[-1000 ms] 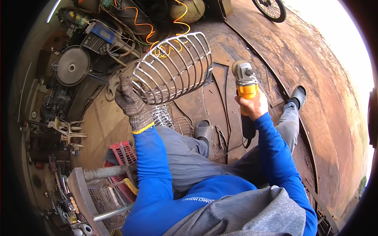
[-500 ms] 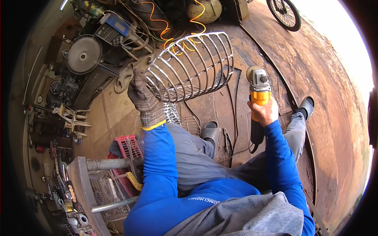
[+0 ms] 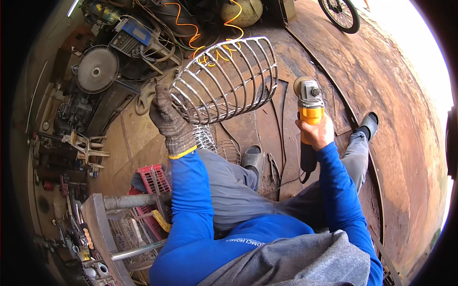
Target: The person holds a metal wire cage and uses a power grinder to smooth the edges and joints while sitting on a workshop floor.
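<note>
The cage (image 3: 225, 91) is in the left hand (image 3: 171, 119), the grinder (image 3: 311, 106) in the right hand (image 3: 318, 133), a wheel (image 3: 339, 13) beyond.

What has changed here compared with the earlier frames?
The view swung slightly, setting most things further right in the picture than at first; nothing clearly moved on its own, was taken hold of or let go. Unchanged: the left hand, in a grey-brown knit glove, holds the silvery barred metal basket; the bare right hand holds the yellow-and-silver handheld grinder.
</note>
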Available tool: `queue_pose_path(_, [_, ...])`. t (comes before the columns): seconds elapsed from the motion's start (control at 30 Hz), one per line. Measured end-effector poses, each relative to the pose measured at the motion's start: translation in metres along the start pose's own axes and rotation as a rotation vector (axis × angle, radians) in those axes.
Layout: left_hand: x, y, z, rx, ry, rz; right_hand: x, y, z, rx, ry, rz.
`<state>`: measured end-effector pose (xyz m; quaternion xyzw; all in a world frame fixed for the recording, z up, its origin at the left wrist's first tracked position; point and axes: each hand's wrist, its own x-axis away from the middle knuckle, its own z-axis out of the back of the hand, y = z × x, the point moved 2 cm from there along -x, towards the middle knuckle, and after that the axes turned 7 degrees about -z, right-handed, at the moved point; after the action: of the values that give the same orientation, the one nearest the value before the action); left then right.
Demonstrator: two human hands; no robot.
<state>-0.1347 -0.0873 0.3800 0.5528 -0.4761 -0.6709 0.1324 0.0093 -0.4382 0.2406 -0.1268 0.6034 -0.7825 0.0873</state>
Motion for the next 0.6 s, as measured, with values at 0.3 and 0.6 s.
queue_pose_path(0.3, [0.004, 0.007, -0.009, -0.023, 0.055, 0.126, 0.003, -0.004, 0.001, 0.021, 0.0, 0.018])
queue_pose_path(0.6, [0.0, -0.009, 0.001, 0.012, 0.001, 0.004, 0.004, -0.007, 0.001, 0.006, 0.002, -0.016])
